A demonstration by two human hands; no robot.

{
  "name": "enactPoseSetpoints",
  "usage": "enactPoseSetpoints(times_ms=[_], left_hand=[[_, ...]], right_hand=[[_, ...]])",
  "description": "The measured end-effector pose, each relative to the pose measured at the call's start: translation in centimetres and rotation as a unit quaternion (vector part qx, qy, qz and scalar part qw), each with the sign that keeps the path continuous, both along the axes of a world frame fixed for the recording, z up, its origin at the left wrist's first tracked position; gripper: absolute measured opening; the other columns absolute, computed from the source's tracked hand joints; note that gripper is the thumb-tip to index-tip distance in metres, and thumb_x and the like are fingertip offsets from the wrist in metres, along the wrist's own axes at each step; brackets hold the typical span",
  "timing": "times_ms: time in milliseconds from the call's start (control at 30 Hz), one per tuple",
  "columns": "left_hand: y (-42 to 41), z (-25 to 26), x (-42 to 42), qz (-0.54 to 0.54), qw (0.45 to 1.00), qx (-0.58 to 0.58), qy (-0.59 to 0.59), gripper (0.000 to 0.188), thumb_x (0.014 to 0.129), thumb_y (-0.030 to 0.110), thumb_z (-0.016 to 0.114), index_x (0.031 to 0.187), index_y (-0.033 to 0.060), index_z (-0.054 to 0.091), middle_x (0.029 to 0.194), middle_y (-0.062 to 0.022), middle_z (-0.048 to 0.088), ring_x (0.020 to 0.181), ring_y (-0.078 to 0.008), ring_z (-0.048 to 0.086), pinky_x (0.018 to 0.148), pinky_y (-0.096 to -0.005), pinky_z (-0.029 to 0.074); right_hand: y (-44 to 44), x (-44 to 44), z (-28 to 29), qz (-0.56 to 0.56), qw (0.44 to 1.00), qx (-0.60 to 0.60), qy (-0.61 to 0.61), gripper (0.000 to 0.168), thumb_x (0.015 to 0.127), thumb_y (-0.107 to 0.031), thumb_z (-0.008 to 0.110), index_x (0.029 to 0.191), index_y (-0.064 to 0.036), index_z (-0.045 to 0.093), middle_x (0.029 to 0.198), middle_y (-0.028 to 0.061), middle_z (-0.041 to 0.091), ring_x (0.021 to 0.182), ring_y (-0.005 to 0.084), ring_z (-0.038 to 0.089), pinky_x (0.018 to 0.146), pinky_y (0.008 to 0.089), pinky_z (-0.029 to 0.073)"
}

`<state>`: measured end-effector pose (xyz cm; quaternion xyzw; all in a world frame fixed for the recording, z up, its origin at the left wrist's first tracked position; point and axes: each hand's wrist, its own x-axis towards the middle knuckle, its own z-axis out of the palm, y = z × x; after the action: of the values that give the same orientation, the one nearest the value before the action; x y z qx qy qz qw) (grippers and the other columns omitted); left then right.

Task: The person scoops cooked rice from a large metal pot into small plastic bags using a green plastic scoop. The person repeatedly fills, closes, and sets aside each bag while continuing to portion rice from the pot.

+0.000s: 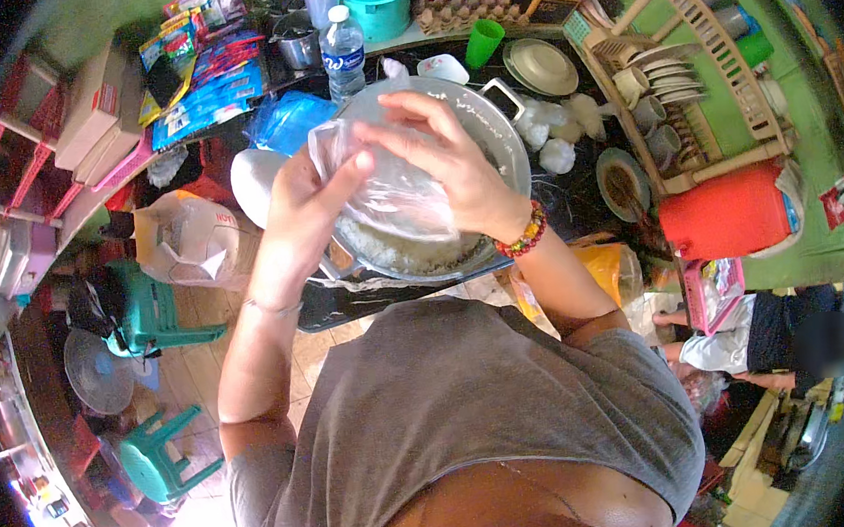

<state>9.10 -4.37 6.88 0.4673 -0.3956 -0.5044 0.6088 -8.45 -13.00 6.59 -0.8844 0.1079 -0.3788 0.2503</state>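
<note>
A thin clear plastic bag [402, 190] spans the space between my two hands, above a large metal pot [520, 157] of white rice [421, 252]. My left hand [307, 198] grips the bag's upper left edge, thumb stretched across the plastic. At the other side, my right hand [470, 169] has its index fingertip on the bag near the left thumb, its other fingers curved apart. The bag rests along the right palm, and the right thumb is hidden. Grains of rice cling to the pot's inner wall. Part of a white rounded object [253, 184] shows beside my left hand.
Small tied plastic bags [557, 154] lie right of the pot, near stacked plates [540, 66]. Behind stand a water bottle [344, 56] and a green cup [484, 42]. A dish rack [727, 56] is at right. Another person [730, 346] is at lower right.
</note>
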Motion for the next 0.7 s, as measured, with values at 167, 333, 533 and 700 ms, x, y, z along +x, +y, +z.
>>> enactPoseSetpoints(times_ms=[167, 333, 533, 700], left_hand=[[-0.9, -1.3, -1.8, 0.117, 0.981, -0.049, -0.146, 0.037, 0.078, 0.027, 0.080, 0.097, 0.0009, 0.063, 0.074, 0.0036, 0.059, 0.065, -0.0031, 0.049, 0.056, -0.0194, 0.041], [-0.5, -1.1, -2.9, 0.064, 0.989, -0.076, -0.105, 0.032, 0.072, 0.026, 0.084, 0.082, 0.0046, 0.063, 0.068, 0.0074, 0.051, 0.061, -0.0018, 0.041, 0.052, -0.0191, 0.035], [-2.1, -0.5, -0.4, 0.221, 0.898, -0.021, -0.380, 0.016, 0.084, 0.004, 0.066, 0.099, 0.0016, 0.062, 0.082, 0.0016, 0.059, 0.070, -0.0076, 0.051, 0.063, -0.0208, 0.042], [-1.5, -0.6, -0.1, 0.026, 0.985, -0.035, 0.167, 0.038, 0.090, -0.001, 0.049, 0.127, -0.0009, 0.051, 0.113, -0.0090, 0.058, 0.096, -0.0133, 0.055, 0.085, -0.0260, 0.047]], right_hand=[[2.6, -1.0, 0.1, -0.073, 0.991, 0.108, 0.008, 0.056, 0.074, -0.030, 0.072, 0.125, -0.012, 0.059, 0.138, 0.0142, 0.043, 0.125, 0.0327, 0.042, 0.106, 0.0524, 0.026], [0.0, -2.3, -1.1, -0.130, 0.947, 0.289, -0.051, 0.022, 0.086, -0.008, 0.052, 0.104, -0.002, 0.064, 0.098, 0.0055, 0.063, 0.090, 0.0221, 0.060, 0.081, 0.0364, 0.048], [-0.7, -3.3, 0.2, 0.103, 0.725, 0.651, -0.201, 0.025, 0.086, -0.001, 0.045, 0.108, -0.002, 0.057, 0.080, 0.0020, 0.059, 0.068, 0.0106, 0.055, 0.061, 0.0250, 0.048], [-3.6, -1.7, 0.3, -0.021, 0.784, 0.588, -0.199, 0.021, 0.089, -0.002, 0.044, 0.107, -0.005, 0.057, 0.076, 0.0000, 0.054, 0.064, 0.0100, 0.052, 0.060, 0.0299, 0.050]])
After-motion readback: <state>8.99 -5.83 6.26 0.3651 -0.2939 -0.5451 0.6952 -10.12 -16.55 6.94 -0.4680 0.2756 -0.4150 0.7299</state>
